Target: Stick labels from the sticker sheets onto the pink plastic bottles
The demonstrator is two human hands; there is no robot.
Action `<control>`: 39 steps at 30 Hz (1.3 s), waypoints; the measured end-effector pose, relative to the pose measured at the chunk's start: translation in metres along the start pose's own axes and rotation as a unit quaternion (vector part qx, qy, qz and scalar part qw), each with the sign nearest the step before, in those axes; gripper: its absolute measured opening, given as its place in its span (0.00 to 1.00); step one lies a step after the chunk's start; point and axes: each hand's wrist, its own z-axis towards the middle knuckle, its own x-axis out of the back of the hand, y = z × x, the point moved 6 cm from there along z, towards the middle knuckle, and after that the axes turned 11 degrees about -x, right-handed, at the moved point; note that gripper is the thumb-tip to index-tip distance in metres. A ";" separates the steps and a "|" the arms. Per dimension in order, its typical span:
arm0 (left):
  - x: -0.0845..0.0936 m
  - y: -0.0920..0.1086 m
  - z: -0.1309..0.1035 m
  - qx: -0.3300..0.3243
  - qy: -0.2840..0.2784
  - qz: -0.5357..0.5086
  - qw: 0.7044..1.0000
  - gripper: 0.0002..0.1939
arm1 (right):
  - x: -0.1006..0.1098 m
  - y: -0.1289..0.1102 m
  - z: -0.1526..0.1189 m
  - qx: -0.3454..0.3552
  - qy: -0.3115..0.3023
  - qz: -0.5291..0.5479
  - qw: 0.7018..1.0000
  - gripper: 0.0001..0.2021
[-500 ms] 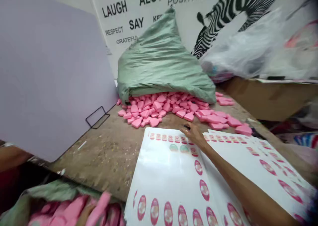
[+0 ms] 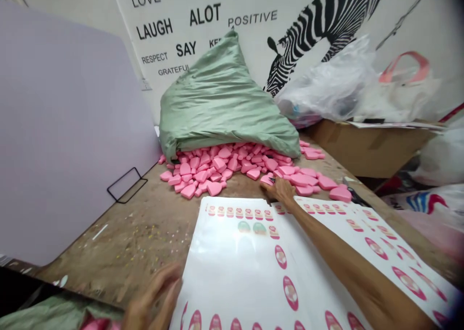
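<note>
My right hand [image 2: 281, 191] reaches over the top edge of the sticker sheets [image 2: 232, 252], fingers closed on a small dark pointed tool that looks like tweezers [image 2: 271, 179]. Its tips are beside a pink bottle-shaped piece [image 2: 267, 177] at the front of the heap; whether they touch cannot be told. My left hand [image 2: 155, 296], smeared by motion, is at the left edge of the sheets with fingers apart and nothing visible in them. The sheets carry rows of small labels, pink ovals and two green shapes.
A green fabric sack [image 2: 228, 107] spills many pink pieces [image 2: 203, 173] onto the brown table [image 2: 141, 233]. A pale board [image 2: 72, 127] with a black wire stand [image 2: 126, 185] is on the left. A cardboard box [image 2: 362, 146] is at the right, and another green bag [image 2: 58, 315] at lower left.
My left hand has come up and right from the lower bag to the sheets' edge; the pink piece at it no longer shows. My right hand is now closer to the heap. The view has shifted.
</note>
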 end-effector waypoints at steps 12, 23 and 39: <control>-0.155 0.059 0.011 0.152 -0.125 -0.450 0.871 0.23 | 0.045 0.009 -0.201 0.266 -0.211 0.192 0.921 0.19; -0.200 0.053 0.049 0.093 -0.135 -0.379 0.911 0.22 | 0.013 0.030 -0.134 0.279 -0.002 0.039 0.959 0.06; -0.211 0.045 0.051 0.090 -0.171 -0.373 0.908 0.21 | 0.007 0.033 -0.129 0.277 -0.044 0.066 0.958 0.06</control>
